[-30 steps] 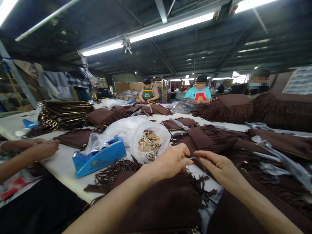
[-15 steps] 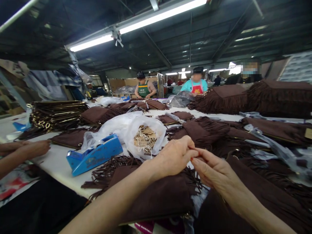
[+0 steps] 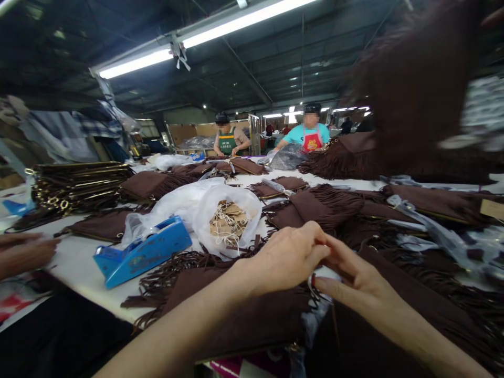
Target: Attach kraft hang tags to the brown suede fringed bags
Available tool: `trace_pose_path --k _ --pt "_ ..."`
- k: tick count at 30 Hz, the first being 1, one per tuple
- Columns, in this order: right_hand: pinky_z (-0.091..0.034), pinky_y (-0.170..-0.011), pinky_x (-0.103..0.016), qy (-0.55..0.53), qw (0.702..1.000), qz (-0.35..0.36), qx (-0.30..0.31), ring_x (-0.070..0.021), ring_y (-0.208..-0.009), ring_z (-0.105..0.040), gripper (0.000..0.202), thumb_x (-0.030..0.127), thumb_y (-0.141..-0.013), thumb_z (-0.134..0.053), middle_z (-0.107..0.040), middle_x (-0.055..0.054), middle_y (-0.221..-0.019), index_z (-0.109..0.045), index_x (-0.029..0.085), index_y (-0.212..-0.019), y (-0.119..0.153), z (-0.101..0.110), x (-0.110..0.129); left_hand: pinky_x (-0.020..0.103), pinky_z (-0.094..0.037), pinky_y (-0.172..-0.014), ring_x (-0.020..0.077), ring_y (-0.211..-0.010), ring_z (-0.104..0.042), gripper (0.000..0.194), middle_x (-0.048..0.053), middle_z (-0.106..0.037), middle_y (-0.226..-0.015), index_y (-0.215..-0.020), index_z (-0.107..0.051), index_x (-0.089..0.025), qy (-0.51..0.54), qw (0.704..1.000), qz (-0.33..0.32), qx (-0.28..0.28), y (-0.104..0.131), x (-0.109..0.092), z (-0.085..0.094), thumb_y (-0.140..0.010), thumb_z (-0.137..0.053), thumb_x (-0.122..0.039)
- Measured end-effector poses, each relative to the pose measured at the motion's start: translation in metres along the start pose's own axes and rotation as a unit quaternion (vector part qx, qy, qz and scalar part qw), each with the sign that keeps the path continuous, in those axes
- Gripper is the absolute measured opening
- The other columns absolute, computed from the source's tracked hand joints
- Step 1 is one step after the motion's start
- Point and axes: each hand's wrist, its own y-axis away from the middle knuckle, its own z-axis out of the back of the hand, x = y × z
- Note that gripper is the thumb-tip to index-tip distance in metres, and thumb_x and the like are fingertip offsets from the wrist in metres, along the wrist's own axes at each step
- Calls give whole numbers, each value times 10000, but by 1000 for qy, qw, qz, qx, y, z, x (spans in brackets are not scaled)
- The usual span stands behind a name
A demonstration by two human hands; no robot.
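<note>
My left hand (image 3: 293, 257) and my right hand (image 3: 352, 275) meet above a brown fringed bag (image 3: 240, 315) that lies flat on the table. The left fingers are curled in a pinch, seen from the back, so what they hold is hidden. My right fingertips touch the left ones, and the right thumb is a little apart below. A small pale loop shows beside that thumb, too small to name. Close by, a white plastic bag (image 3: 199, 210) stands open with brown paper tags (image 3: 228, 220) on white strings inside.
A blue tape dispenser (image 3: 144, 254) stands at left, near another person's hand (image 3: 29, 254). Brown fringed bags (image 3: 321, 207) and plastic wrap (image 3: 449, 236) cover the right. Stacked bags (image 3: 79, 184) with gold hardware sit far left. Two people work across the table.
A dark brown fringed item, blurred by motion, has come up at the upper right and covers the person there. My right thumb has moved apart from the fingers. The view has shifted slightly right.
</note>
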Motion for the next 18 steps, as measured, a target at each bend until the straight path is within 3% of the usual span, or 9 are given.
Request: trace_pose_path --k 2,4,6,8,10,11,13,16,18 --pt "-468 -651 -248 -97 995 -7 -32 -127 -688 -568 508 365 -759 -621 -616 19 -802 -456 272 -1230 -2 -7 6 248 -377 -599 154 -694 -549 147 -3 -591 -743 -930 -495 -196 18 1000 14 -9 -2 -5 -2 -838 -409 -272" --pt "-364 -437 -184 -104 991 -27 -79 -78 -465 -430 385 401 -779 -595 -509 72 -576 -547 251 -1130 -1 -12 7 245 -378 -605 149 -693 -542 152 -9 -580 -731 -931 -484 -197 42 997 43 -41 -1 -8 -3 -849 -411 -302" --pt "-320 -420 -186 -35 992 -22 -117 -77 -468 -397 267 411 -785 -583 -487 67 -554 -632 229 -973 2 -12 0 244 -376 -613 139 -677 -527 186 -11 -565 -713 -894 -472 -192 61 992 78 -72 8 -6 -8 -880 -361 -341" --pt "-371 -505 -198 43 992 -10 -116 -102 -576 -470 211 407 -796 -564 -550 39 -639 -656 220 -832 8 -10 -9 248 -370 -616 132 -654 -511 220 -11 -556 -695 -853 -464 -189 54 992 100 -54 26 1 -20 -902 -306 -335" --pt "-383 -534 -204 94 993 -20 -74 -114 -597 -484 241 418 -824 -511 -549 36 -645 -634 221 -761 16 -7 -19 262 -364 -642 139 -687 -509 173 -1 -568 -737 -830 -476 -186 3 996 84 7 50 14 -41 -883 -371 -313" --pt "-378 -521 -207 116 992 -32 -41 -114 -575 -480 266 424 -839 -477 -533 39 -622 -621 222 -745 20 -6 -24 276 -362 -685 157 -772 -512 130 16 -581 -837 -833 -497 -186 -36 998 45 32 62 23 -54 -834 -479 -315" --pt "-380 -525 -214 164 985 -44 32 -118 -561 -497 290 408 -866 -420 -532 39 -607 -599 222 -734 28 -8 -31 309 -349 -708 198 -842 -494 323 40 -581 -943 -889 -522 -182 -109 992 -20 64 81 39 -78 -701 -652 -409" --pt "-411 -617 -240 245 962 -43 111 -154 -666 -585 200 311 -864 -401 -618 5 -714 -565 218 -797 37 -18 -38 335 -342 -723 216 -871 -478 474 54 -565 -1000 -967 -516 -178 -136 989 -5 52 94 55 -101 -629 -697 -457" --pt "-423 -635 -263 291 947 -63 123 -180 -697 -613 133 241 -828 -403 -639 -19 -748 -531 214 -850 40 -25 -41 345 -339 -747 215 -886 -469 437 49 -555 -1006 -958 -516 -180 -121 991 32 44 94 55 -104 -633 -685 -418"
